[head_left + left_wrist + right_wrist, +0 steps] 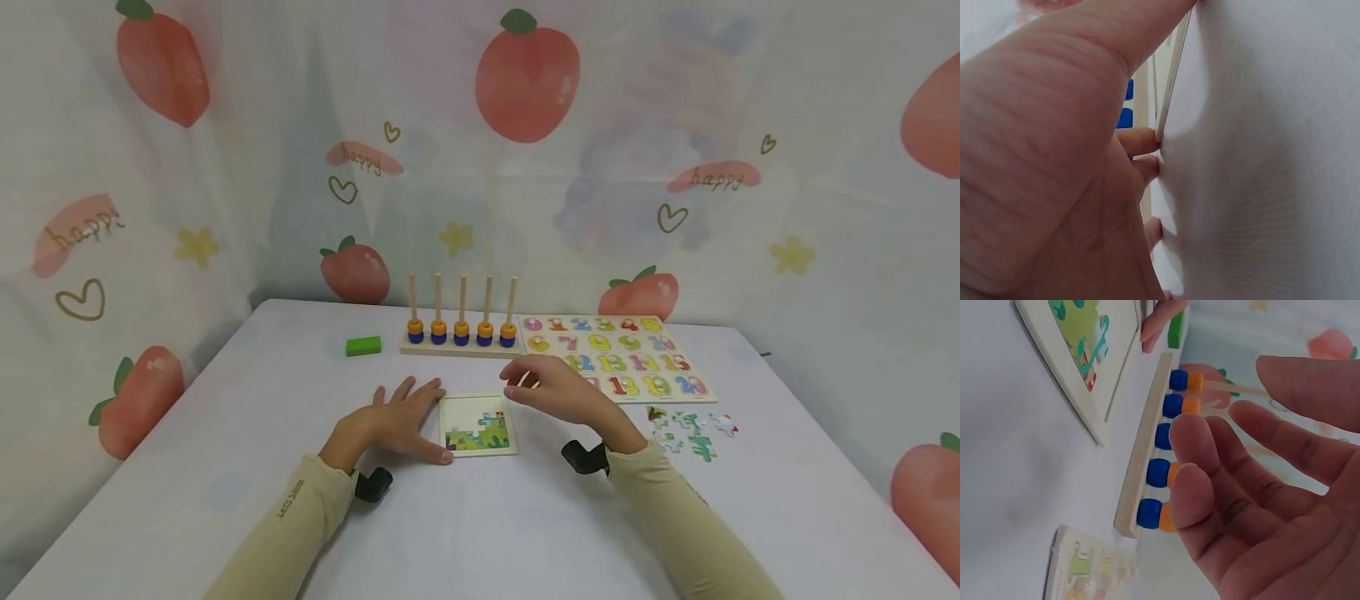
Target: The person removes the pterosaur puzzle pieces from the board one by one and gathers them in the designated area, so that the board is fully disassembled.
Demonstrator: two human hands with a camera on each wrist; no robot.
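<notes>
A small square jigsaw frame (480, 397) lies on the table, its lower part filled with joined green puzzle pieces (480, 433) and its upper part bare. My left hand (397, 423) is spread at the frame's left side, with a fingertip at the upper left corner and the thumb at the lower left one. In the left wrist view, the fingers (1139, 141) meet the frame's edge. Above the table at the frame's upper right, my right hand (558, 390) hovers with loosely bent fingers and nothing between them, as the right wrist view shows of its fingers (1194, 440).
Several loose jigsaw pieces (701, 447) lie on the right. Behind them is a number puzzle board (600, 354), partly covered by my right hand. A wooden peg stand (461, 351) with blue and orange beads stands at the back, beside a green block (363, 346).
</notes>
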